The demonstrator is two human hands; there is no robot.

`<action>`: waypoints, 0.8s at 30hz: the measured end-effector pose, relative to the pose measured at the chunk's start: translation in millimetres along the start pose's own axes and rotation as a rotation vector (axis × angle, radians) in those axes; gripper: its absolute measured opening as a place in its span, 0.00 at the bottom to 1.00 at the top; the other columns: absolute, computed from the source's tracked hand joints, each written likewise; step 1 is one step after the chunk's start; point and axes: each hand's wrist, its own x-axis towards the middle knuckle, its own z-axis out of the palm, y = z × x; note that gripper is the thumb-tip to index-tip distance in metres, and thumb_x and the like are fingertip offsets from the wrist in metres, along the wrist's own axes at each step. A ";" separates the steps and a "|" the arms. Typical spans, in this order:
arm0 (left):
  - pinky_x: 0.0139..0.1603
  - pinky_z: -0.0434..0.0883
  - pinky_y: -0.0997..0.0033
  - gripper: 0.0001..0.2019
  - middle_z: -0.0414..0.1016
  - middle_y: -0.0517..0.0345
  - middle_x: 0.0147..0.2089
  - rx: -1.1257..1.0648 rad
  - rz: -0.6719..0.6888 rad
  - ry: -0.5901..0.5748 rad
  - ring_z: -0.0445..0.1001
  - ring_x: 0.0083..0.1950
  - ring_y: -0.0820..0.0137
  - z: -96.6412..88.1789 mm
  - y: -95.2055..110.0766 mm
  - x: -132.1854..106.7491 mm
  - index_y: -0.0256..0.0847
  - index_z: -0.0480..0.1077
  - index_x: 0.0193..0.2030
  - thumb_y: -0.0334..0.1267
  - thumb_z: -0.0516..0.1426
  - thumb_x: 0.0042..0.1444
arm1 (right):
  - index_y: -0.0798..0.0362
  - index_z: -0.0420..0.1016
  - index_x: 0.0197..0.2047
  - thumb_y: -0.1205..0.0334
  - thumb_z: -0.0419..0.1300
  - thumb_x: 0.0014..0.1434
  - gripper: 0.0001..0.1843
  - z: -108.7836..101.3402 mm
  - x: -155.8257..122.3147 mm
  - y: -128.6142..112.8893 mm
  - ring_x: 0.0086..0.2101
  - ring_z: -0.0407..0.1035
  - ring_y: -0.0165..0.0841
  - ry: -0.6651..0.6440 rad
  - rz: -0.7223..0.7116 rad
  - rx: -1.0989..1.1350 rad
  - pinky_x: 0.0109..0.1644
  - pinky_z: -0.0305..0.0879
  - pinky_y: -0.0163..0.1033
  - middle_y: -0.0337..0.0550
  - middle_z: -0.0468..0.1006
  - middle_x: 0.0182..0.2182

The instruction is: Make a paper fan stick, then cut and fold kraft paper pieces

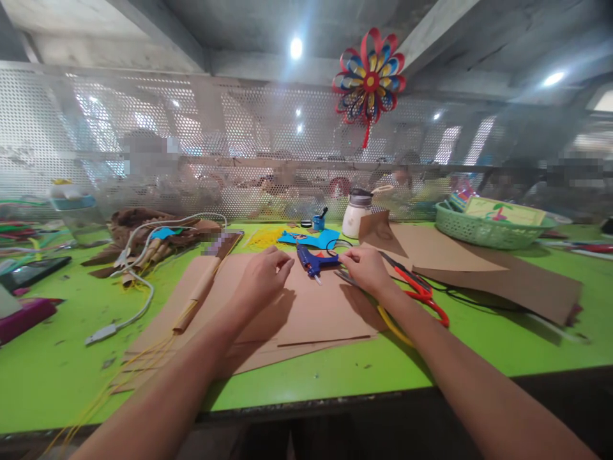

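A blue hot glue gun lies on brown cardboard sheets, with a pale glue stick tip at its nozzle. My right hand is closed in a pinch at the end of the gun's handle. Left of the gun, my left hand hovers over the sheets, fingers curled toward the thumb. Whatever it may hold is too small or hidden to tell. Red-handled scissors lie beside my right wrist, next to a yellow-handled tool partly under my forearm.
A rolled brown paper tube with yellow strings lies left on the green table. Behind are blue paper, a paint jar and a white bottle. More cardboard and a green basket stand right. A white cable curls left.
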 end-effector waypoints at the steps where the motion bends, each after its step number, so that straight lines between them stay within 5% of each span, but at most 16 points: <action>1: 0.35 0.62 0.73 0.13 0.74 0.57 0.34 -0.011 0.004 -0.005 0.69 0.33 0.71 0.2 -0.1 0.1 0.40 0.74 0.31 0.39 0.50 0.58 | 0.55 0.77 0.25 0.58 0.54 0.53 0.14 0.0 0.2 0.3 0.19 0.63 0.29 -0.003 0.001 -0.002 0.25 0.55 0.32 0.37 0.70 0.13; 10: 0.35 0.62 0.73 0.13 0.73 0.57 0.32 -0.058 0.028 0.005 0.69 0.33 0.71 7.1 -4.3 1.6 0.39 0.73 0.29 0.39 0.50 0.58 | 0.54 0.74 0.22 0.61 0.53 0.53 0.13 -0.6 -2.3 -5.7 0.19 0.65 0.29 -0.074 0.013 0.008 0.25 0.57 0.32 0.38 0.72 0.14; 19: 0.37 0.67 0.71 0.03 0.70 0.58 0.33 -0.133 0.014 0.173 0.70 0.36 0.70 30.5 -30.0 7.4 0.41 0.66 0.29 0.33 0.53 0.52 | 0.54 0.76 0.25 0.61 0.53 0.53 0.12 2.0 -2.2 -5.2 0.20 0.66 0.30 -0.083 0.014 -0.014 0.26 0.57 0.32 0.38 0.73 0.15; 24: 0.37 0.69 0.70 0.05 0.72 0.59 0.30 -0.281 0.052 0.168 0.71 0.33 0.71 1.3 6.9 -7.7 0.41 0.67 0.30 0.35 0.51 0.55 | 0.53 0.76 0.24 0.61 0.53 0.52 0.12 2.6 -1.5 -5.7 0.21 0.67 0.31 -0.069 -0.004 -0.040 0.27 0.58 0.33 0.38 0.74 0.15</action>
